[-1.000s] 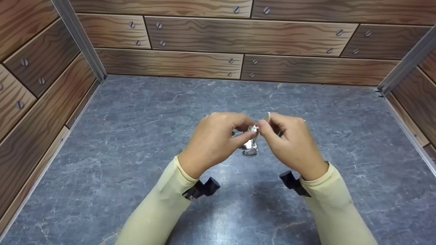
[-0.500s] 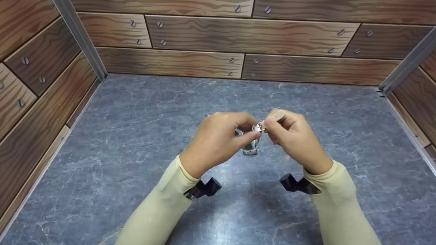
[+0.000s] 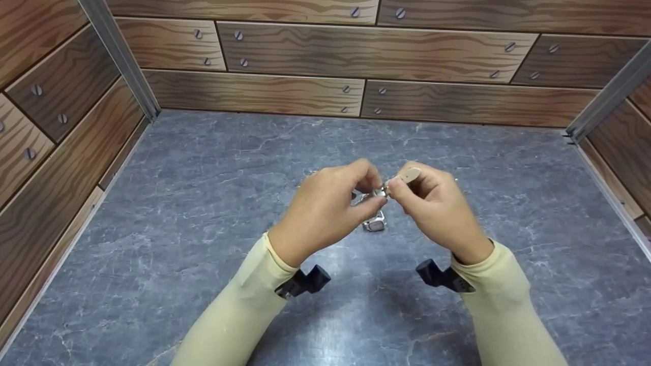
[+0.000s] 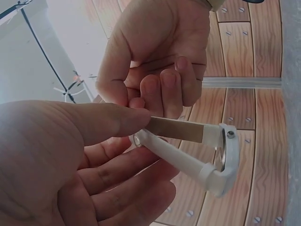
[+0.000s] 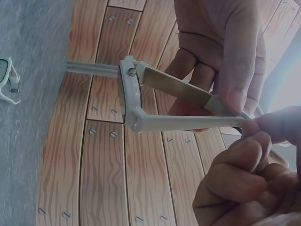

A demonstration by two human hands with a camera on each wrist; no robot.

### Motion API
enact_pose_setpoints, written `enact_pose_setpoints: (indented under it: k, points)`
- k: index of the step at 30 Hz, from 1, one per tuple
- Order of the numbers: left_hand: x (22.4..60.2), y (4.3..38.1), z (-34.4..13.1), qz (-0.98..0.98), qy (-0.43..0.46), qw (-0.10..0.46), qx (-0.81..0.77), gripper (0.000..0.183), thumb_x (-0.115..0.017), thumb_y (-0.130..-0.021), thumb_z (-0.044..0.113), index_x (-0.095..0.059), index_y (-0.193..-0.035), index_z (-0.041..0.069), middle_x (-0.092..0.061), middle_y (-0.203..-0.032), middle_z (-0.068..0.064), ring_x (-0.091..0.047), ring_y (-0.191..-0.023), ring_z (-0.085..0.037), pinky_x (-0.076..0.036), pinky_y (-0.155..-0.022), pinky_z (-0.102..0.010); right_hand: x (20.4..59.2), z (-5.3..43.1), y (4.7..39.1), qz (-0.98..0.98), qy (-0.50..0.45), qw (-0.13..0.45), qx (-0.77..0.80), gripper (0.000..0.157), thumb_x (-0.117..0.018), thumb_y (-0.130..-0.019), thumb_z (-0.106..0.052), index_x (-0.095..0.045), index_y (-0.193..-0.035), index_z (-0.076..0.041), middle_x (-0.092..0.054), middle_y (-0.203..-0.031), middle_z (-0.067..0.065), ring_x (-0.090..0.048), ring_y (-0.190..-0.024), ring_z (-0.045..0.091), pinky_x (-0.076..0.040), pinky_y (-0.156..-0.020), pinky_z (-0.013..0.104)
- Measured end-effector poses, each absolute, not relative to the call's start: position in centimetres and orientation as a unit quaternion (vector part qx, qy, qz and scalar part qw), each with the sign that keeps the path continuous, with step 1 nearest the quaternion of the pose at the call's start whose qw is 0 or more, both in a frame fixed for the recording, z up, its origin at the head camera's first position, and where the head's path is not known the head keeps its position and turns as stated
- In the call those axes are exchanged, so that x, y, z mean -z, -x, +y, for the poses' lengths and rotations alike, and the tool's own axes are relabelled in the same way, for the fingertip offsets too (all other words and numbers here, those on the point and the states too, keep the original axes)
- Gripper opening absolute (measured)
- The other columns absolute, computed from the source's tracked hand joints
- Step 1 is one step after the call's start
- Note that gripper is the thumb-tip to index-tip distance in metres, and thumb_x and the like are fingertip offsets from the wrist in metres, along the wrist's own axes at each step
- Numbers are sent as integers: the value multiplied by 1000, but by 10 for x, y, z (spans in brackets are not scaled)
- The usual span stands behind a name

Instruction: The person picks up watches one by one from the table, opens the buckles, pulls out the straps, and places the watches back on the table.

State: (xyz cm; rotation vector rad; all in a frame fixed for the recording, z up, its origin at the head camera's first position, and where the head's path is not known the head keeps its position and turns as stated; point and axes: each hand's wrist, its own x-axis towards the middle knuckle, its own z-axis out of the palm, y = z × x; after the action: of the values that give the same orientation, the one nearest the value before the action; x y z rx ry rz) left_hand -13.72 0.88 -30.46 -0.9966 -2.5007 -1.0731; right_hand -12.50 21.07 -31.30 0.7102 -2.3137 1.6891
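Observation:
A wristwatch with a white strap hangs between my hands, its case (image 3: pixel 375 223) lowest in the head view. My left hand (image 3: pixel 325 211) pinches the strap near its buckle end between thumb and fingers. The strap's beige tip (image 3: pixel 411 175) sticks up from my right hand (image 3: pixel 441 211), which pinches the other strap end. Both wrist views show the two strap halves (image 4: pixel 181 157) (image 5: pixel 188 123) running from the case to a meeting point at my fingertips. Fingers cover most of the buckle.
A second white watch-like thing (image 5: pixel 10 80) lies on the grey marbled tabletop (image 3: pixel 229 168), partly cut off in the right wrist view. Wood-patterned walls (image 3: pixel 325 51) close off the back and sides. A black camera mount (image 3: pixel 305 282) sits at each wrist.
The strap tip has come up into view above my right thumb, and my right hand has shifted slightly. My left index finger has lifted a little; the case has turned slightly.

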Motion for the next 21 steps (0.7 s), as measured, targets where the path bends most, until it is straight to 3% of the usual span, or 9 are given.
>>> enact_pose_setpoints:
  k: [9, 21]
  points:
    - [303, 138, 9, -855, 311, 77, 408, 10, -77, -95, 23, -69, -96, 16, -76, -94, 9, -71, -86, -2, -57, -78, -25, 311, 210, 123, -806, -218, 82, -544, 19, -61, -103, -4, -70, -87, -5, -50, -68, 4, -37, -51, 10, -32, -47, 26]
    - [300, 139, 7, -844, 304, 30, 440, 10, -79, -94, 22, -71, -92, 16, -75, -91, 8, -69, -84, 0, -56, -78, -24, 309, 211, 122, -806, -249, 55, -534, 19, -59, -105, -5, -67, -88, -6, -52, -71, 4, -44, -56, 13, -36, -50, 26]
